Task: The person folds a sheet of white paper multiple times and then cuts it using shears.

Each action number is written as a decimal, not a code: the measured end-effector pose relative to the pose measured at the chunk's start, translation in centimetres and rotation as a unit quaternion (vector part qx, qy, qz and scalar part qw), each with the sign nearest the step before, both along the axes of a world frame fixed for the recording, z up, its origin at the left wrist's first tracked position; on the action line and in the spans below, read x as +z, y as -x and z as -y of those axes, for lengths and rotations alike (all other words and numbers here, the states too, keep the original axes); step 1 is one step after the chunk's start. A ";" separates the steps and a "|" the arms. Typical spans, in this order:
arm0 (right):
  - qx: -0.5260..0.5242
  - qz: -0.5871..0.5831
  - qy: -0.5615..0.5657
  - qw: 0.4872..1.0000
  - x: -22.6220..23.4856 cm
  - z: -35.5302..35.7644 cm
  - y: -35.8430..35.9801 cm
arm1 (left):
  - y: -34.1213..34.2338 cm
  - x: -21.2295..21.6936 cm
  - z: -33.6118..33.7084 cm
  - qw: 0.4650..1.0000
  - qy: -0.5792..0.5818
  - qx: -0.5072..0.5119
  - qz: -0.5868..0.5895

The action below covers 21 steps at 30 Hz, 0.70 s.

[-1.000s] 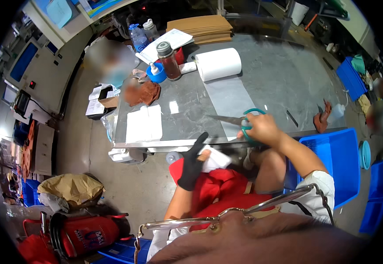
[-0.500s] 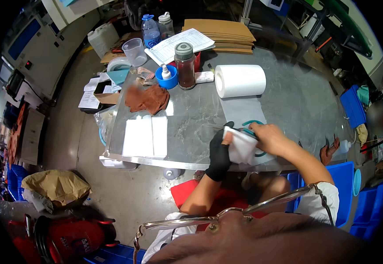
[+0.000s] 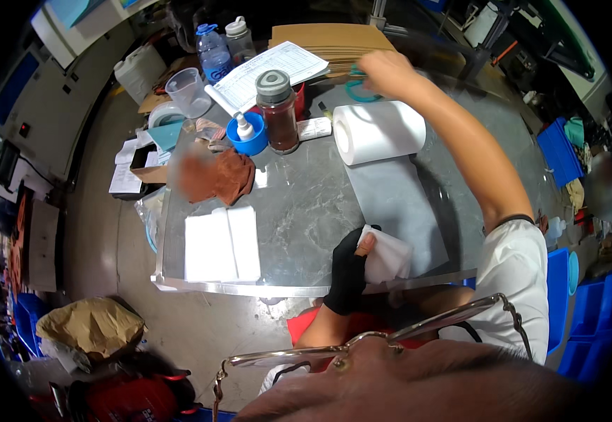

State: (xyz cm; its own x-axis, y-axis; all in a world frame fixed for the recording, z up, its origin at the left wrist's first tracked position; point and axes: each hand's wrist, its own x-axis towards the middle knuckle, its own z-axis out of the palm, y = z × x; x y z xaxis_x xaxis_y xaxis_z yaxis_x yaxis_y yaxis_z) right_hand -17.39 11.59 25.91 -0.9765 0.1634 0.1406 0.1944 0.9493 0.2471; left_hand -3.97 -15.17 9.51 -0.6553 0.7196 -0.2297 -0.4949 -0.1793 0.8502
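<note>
My left hand (image 3: 352, 267), in a black fingerless glove, grips a folded white cloth piece (image 3: 389, 254) at the near edge of the grey marble-look table (image 3: 306, 204). My right hand (image 3: 383, 72) is stretched out to the far side of the table and holds teal-handled scissors (image 3: 354, 88) just behind a white roll of material (image 3: 378, 131). A strip from that roll (image 3: 394, 204) lies unrolled toward me. Two flat white cloth pieces (image 3: 221, 244) lie side by side at the table's near left.
A brown rag (image 3: 218, 176), a blue dish holding a small white bottle (image 3: 247, 133), and a jar of dark liquid (image 3: 276, 111) stand mid-left. Paper sheet, cardboard stack, bottles and a plastic cup sit at the back. Blue bins are at right; a brown sack lies on the floor.
My right hand has carried the scissors from the near edge, by the cloth, out to the far side of the table. My left hand still holds the white piece.
</note>
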 end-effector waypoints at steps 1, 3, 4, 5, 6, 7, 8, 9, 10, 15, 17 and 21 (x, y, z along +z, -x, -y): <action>0.010 0.003 -0.004 1.000 -0.7 -0.2 1.8 | 0.3 0.1 0.2 1.000 0.003 -0.005 0.008; 0.020 0.000 -0.007 1.000 -1.0 1.4 4.8 | 0.9 0.3 1.0 1.000 0.019 0.007 0.006; 0.010 0.015 -0.022 1.000 -1.4 1.3 5.5 | 1.0 0.0 1.0 1.000 0.030 0.008 0.000; 0.005 0.031 -0.035 0.999 -1.7 1.5 6.4 | 1.0 -0.1 1.0 0.999 0.043 0.014 -0.006; -0.001 0.046 -0.048 0.998 -2.1 1.5 7.4 | 1.1 -0.3 0.9 0.999 0.047 0.014 -0.001; 0.016 0.036 -0.044 0.998 -2.2 2.3 8.9 | 1.3 -0.2 1.2 0.998 0.053 0.024 0.002; 0.021 0.029 -0.042 0.998 -2.6 2.1 9.8 | 1.3 -0.2 1.2 0.998 0.057 0.023 0.006; 0.025 0.022 -0.040 0.999 -3.1 1.9 10.7 | 1.3 -0.3 1.1 0.998 0.059 0.019 0.005; 0.047 0.015 -0.044 0.998 -3.6 1.6 11.9 | 1.2 -0.3 1.0 0.998 0.059 0.016 0.002; 0.175 -0.215 -0.038 0.960 -3.9 0.7 14.7 | 1.5 -0.1 1.1 0.997 0.073 0.010 0.036; -0.040 -0.190 0.073 0.978 -3.2 -1.4 14.5 | 1.7 0.4 1.3 0.996 0.082 0.014 0.026; -0.206 -0.222 0.166 0.938 -7.8 -5.8 12.0 | 1.9 0.4 1.6 0.996 0.080 0.013 0.042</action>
